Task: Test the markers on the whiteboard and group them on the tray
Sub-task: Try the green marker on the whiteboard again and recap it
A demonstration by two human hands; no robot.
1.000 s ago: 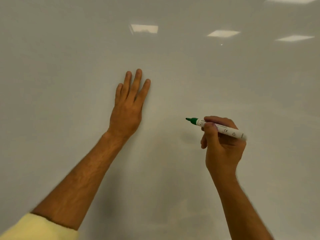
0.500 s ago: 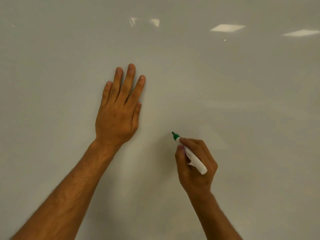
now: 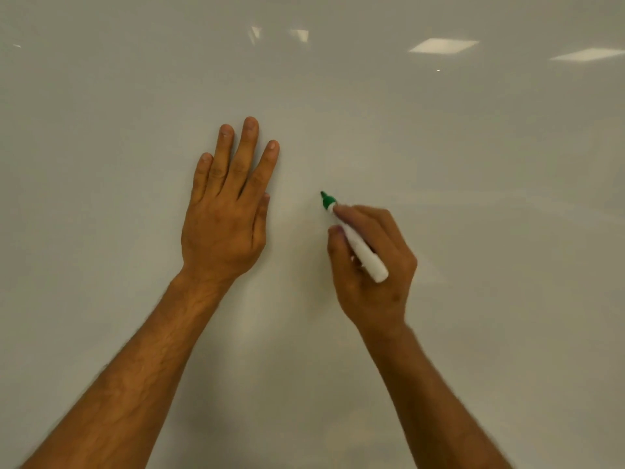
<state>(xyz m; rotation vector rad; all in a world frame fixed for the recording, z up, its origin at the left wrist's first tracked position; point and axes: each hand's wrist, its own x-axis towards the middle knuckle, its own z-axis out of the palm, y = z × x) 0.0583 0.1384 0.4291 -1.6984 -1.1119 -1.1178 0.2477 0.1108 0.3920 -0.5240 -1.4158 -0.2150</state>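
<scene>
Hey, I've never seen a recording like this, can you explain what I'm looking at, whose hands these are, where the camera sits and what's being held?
There is no machine here: these are a person's two bare hands, filmed by one wide-angle camera worn on their head, looking forward and down. The pale glossy surface filling the view is a whiteboard; the bright patches near the top are reflected ceiling lights. The left hand lies flat on the board with straight fingers, holding nothing. The right hand grips a white marker with a green tip, uncapped, its tip pointing at the board. Whether the tip touches cannot be told, and no ink mark shows. No tray is in view.
</scene>
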